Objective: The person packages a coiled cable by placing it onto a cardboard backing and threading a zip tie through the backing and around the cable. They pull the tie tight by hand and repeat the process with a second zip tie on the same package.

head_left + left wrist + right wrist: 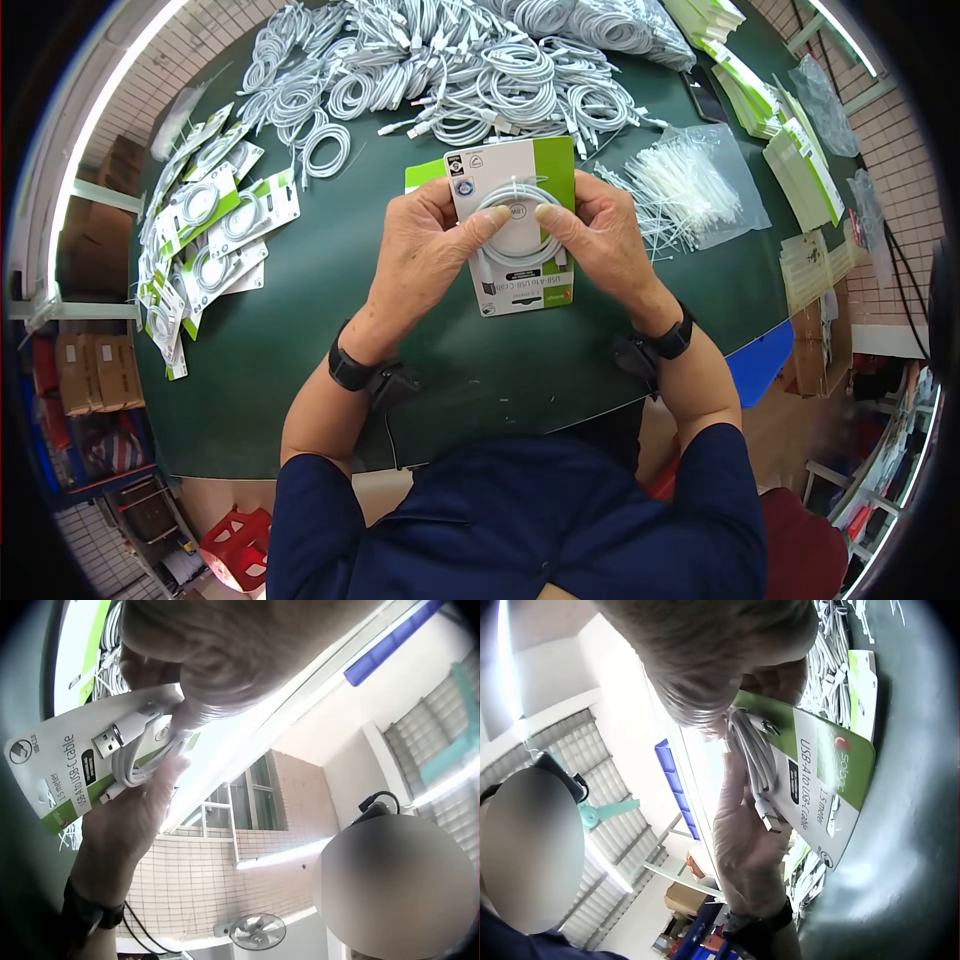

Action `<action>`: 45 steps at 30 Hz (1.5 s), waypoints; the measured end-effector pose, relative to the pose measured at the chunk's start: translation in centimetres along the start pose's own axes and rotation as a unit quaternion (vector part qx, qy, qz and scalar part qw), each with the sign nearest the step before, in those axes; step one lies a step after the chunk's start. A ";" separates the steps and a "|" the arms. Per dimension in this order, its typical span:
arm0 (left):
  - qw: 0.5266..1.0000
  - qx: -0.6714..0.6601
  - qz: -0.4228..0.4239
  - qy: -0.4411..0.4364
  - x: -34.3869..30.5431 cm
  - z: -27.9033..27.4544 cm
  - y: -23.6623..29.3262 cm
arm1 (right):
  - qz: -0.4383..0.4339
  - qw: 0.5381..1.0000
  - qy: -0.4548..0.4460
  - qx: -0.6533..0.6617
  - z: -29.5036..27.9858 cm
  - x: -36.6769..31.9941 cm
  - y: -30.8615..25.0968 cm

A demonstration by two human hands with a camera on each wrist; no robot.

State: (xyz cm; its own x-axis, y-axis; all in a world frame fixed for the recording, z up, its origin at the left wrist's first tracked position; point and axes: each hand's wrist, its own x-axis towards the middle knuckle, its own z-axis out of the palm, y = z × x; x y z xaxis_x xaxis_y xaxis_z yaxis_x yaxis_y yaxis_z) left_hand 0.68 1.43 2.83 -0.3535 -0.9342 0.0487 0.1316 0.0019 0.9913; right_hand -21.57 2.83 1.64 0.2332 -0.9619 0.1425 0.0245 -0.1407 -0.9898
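Note:
Both hands hold a white and green USB-A to USB-C cable card above the table, its print upside down in the head view. A coiled white cable lies against the card's face. My left hand grips the left edge, thumb pressing on the coil. On the opposite edge my right hand does the same, its thumb close to the other. The left wrist view shows the USB-A plug lying on the card. Behind the card, the fingers are mostly hidden. Another green card shows behind the held one.
Heaped coiled cables cover the back of the dark green table. Carded cables pile up at left. White cable ties spill from a clear bag at right, near stacked cards and a phone.

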 end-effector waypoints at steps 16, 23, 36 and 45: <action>0.969 0.227 0.067 0.074 -0.4 0.9 -1.4 | -0.018 0.996 0.072 -0.039 0.2 0.0 1.1; 0.994 0.077 -0.078 0.007 -2.2 -2.4 0.4 | -0.039 0.999 -0.015 0.031 0.6 -0.5 2.1; 0.836 -0.271 0.162 0.449 -2.7 -25.5 2.1 | 0.039 0.996 -0.033 -0.067 0.7 0.2 2.1; 0.892 0.400 0.019 0.210 1.6 -19.0 -4.2 | 0.006 0.988 -0.041 -0.151 0.9 0.0 2.4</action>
State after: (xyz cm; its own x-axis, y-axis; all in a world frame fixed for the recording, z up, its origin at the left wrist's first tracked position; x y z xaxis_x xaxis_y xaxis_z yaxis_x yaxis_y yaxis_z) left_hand 17.13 -6.82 -3.63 0.0375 -0.9791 0.2000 -0.6257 0.1331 0.7687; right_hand -20.65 2.75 -0.72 0.3101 -0.9434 0.1176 -0.2670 -0.2052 -0.9416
